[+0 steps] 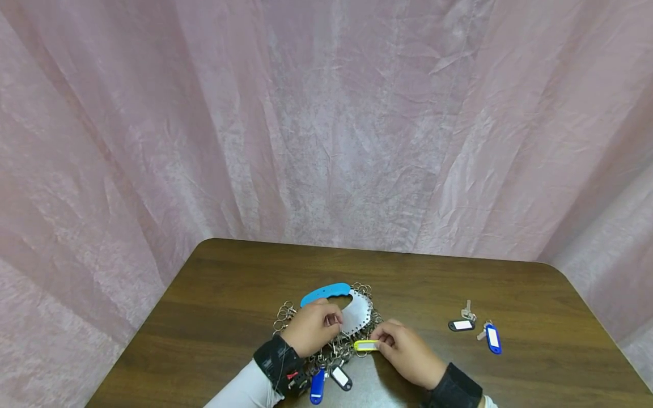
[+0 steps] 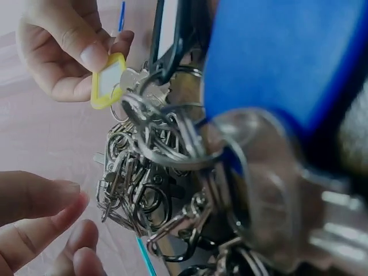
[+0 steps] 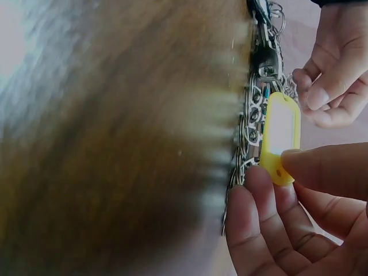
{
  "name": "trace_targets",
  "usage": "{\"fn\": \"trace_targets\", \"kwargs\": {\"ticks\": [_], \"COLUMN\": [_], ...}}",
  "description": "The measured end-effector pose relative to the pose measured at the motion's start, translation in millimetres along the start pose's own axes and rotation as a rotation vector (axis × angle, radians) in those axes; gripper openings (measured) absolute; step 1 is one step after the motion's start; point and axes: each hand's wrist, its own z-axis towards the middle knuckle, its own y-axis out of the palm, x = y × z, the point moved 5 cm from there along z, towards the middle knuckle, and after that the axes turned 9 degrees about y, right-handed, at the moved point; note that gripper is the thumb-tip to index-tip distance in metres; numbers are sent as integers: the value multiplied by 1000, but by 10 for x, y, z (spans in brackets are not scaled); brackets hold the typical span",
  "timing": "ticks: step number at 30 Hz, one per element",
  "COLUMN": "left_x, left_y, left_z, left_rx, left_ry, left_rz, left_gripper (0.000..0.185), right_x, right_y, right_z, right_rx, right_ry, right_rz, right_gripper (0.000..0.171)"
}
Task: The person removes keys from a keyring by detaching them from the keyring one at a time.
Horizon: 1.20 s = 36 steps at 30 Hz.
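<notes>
My right hand point(image 1: 405, 351) pinches one end of a yellow key tag point(image 3: 282, 132) between thumb and fingers. In the left wrist view a metal ring hangs at the tag's other end, beside a bunch of rings and clips point(image 2: 144, 172). These hang around a silver metal plate point(image 1: 358, 313) with a light blue handle point(image 1: 326, 293), lying on the table. Over the plate hovers my left hand point(image 1: 313, 327), its thumb and fingers loosely bent and nothing visible between them. Below it hang a blue key tag point(image 1: 317, 387) and a black key tag point(image 1: 341, 378).
To the right on the brown wooden table point(image 1: 229, 277) lie a black key tag point(image 1: 461, 325) with a key and a blue key tag point(image 1: 492, 339) with a key. Behind the table's far edge hangs a pink curtain point(image 1: 357, 124).
</notes>
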Motion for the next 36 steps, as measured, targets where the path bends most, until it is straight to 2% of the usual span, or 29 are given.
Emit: {"fn": "trace_targets", "kwargs": {"ticks": [7, 17, 21, 26, 30, 36], "left_x": [47, 120, 119, 94, 90, 113], "left_y": [35, 56, 72, 104, 135, 188], "left_z": [-2, -16, -24, -36, -43, -42], "left_rx": [-62, -94, -105, -122, -117, -72], "left_ry": [52, 100, 104, 77, 74, 68], "left_rz": [18, -14, -32, -44, -43, -34], "left_gripper": [8, 11, 12, 15, 18, 21], "right_x": [30, 26, 39, 66, 53, 11], "right_y": [-61, -186, -231, -299, -359, -414], "right_z": [10, 12, 6, 10, 14, 7], "right_rx": [35, 100, 135, 180, 209, 219], "right_ry": [6, 16, 24, 56, 80, 98], "right_rz": [-6, -23, -19, -10, -3, 17], "right_gripper": [8, 6, 4, 4, 6, 4]}}
